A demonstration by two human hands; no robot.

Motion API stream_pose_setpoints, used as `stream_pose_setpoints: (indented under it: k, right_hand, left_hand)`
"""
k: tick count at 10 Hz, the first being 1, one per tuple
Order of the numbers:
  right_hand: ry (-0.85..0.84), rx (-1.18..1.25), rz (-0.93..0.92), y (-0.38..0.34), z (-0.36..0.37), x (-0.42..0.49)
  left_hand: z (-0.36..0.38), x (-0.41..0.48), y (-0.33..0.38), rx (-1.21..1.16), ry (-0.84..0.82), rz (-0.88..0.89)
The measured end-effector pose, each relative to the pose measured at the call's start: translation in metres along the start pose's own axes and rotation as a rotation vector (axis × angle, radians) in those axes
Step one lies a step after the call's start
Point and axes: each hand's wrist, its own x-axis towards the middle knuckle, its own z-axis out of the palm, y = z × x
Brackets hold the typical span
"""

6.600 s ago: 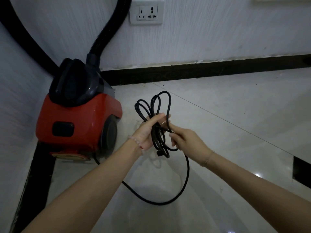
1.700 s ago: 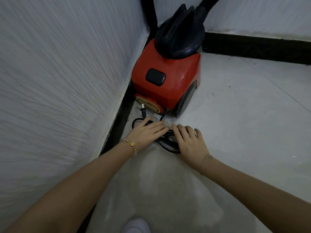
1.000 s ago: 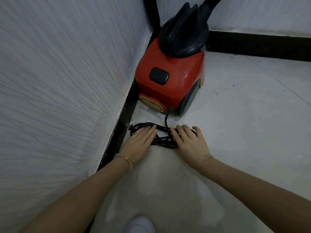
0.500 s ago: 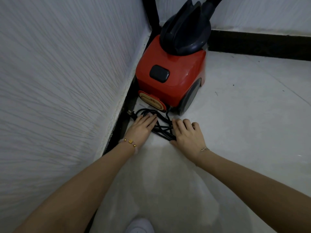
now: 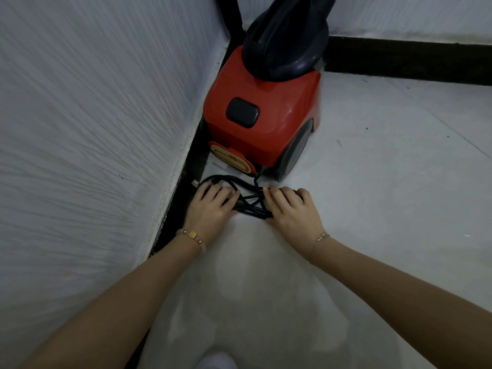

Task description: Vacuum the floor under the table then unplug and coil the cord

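Both hands flat, palms down on the cord [image 5: 250, 203], which lies bundled on the floor [image 5: 372, 182]. L hand [image 5: 211, 209] covers the bundle's left end, R hand [image 5: 291, 213] the right end; crossed black strands show in the gap betw them. Fingers of both lie straight out over the cord, pressing rather than wrapped round it; can't tell if any fingertip hooks under a strand

Plug [image 5: 195, 183] pokes out just left of L fingertips, right at the black skirting [image 5: 186, 187]. One strand runs up from the bundle, ahead of R fingertips, into the rear of the vacuum [image 5: 262, 107]

Vacuum: red body, dark top, sits just ahead of both hands, tucked into the room corner. Its rear wheel is near R fingertips, not touching

Room: wall [image 5: 93, 129] close on the L hand's outer side, skirting almost against L wrist, little space there. Right of R hand, open pale floor, well clear out to the far skirting. Behind the wrists, bare floor back towards the body. Bracelet on each wrist
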Motion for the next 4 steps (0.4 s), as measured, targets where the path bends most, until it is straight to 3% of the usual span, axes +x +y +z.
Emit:
stream_pose_setpoints:
  k: [1,2,3,4]
  right_hand:
    - [-0.047,0.054,0.011,0.001,-0.001,-0.001]
    - [-0.105,0.179,-0.052,0.008,-0.014,-0.007]
    - [-0.259,0.249,-0.033,0.019,-0.050,-0.019]
    - [-0.517,0.388,0.134,0.038,-0.120,-0.046]
  left_hand:
    - [0.011,0.001,0.000,0.079,0.088,-0.017]
    - [0.005,-0.002,0.005,0.034,-0.017,-0.067]
    - [-0.021,0.001,0.008,-0.074,-0.218,-0.107]
    - [-0.085,0.004,0.007,-0.326,-0.637,-0.184]
